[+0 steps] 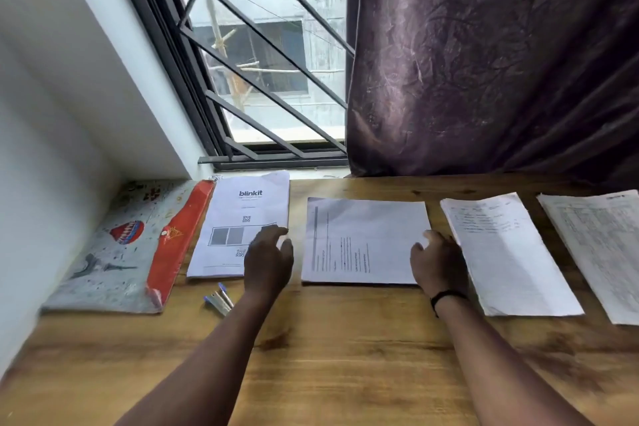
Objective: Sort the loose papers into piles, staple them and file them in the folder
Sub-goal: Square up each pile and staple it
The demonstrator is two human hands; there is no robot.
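Fourth pile (601, 253), at 3 o'clock, is cut off by the frame edge; print on all sheets is too blurred to read except "blinkit" on the first pile (242, 221). Four paper piles lie in a row on the wooden table (328, 356), long axes toward 12, except the second pile (366, 239), lying crosswise. Third pile (505, 253) leans toward 11. Folder (131, 246) at 9 o'clock; pens (219, 297) beside it, count unclear. Left hand (268, 263) and right hand (437, 263) flank the second pile, fingers loosely spread, gripping nothing; contact with paper cannot be told.
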